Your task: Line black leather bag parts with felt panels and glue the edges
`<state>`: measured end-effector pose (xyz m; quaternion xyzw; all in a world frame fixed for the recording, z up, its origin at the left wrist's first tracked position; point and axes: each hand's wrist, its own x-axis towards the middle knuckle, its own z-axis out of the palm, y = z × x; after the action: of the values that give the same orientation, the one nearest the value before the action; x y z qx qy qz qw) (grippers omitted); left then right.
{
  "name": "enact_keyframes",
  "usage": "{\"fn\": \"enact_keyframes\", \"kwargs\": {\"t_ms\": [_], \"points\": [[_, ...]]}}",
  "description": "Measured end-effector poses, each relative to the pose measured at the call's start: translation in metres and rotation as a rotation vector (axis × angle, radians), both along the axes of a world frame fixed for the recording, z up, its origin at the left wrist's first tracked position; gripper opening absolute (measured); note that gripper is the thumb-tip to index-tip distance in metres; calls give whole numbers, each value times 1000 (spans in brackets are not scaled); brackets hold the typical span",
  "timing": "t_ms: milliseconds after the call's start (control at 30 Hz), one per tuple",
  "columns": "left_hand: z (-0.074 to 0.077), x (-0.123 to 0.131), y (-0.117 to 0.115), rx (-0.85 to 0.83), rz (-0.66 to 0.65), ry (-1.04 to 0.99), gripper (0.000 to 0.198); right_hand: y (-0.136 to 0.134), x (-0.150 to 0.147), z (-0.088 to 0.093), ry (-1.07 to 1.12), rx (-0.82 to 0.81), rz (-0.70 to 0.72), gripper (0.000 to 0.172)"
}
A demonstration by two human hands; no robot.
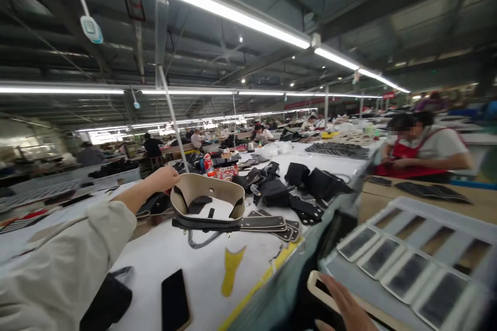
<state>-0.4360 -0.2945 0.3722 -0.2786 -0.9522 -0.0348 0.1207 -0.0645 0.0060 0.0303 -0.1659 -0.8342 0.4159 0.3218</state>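
My left hand [166, 179] reaches forward over the white table, closed on the upper left edge of a bag body [207, 201]. This piece is beige inside with a black base band and stands as an open loop. Low on the right, my right hand [345, 305] is partly cut off by the frame. Its fingers stretch over a cream-edged dark piece [313, 283], with the thumb apart; whether it grips the piece is unclear. Beside the bag body lie black straps with beige edges [272, 223]. A grey cord loop [200, 244] shows below it.
A black phone [175, 300] and a yellow template [232, 270] lie on the near tabletop. Black bag parts [275, 191] are heaped behind. At right stands a tray of pale frames [407, 269]. A person in a red apron [419, 149] works beyond it.
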Motion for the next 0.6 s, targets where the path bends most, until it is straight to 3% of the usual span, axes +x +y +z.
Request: {"fn": "enact_keyframes", "kwargs": {"t_ms": [167,267,400,500,600], "points": [[-2,76,78,212,-275,-350,22,-29,-10,37,67,-971,13,57],[-12,120,122,185,-460,-477,23,-25,2,52,230,-1337,135,54],[-34,162,172,156,-566,-514,27,-22,35,55,513,-1518,328,41],[-50,186,204,122,-613,-531,28,-22,61,48,658,-1607,299,33],[-62,209,234,0,-681,-585,28,-13,80,36,731,-1522,186,29]]}}
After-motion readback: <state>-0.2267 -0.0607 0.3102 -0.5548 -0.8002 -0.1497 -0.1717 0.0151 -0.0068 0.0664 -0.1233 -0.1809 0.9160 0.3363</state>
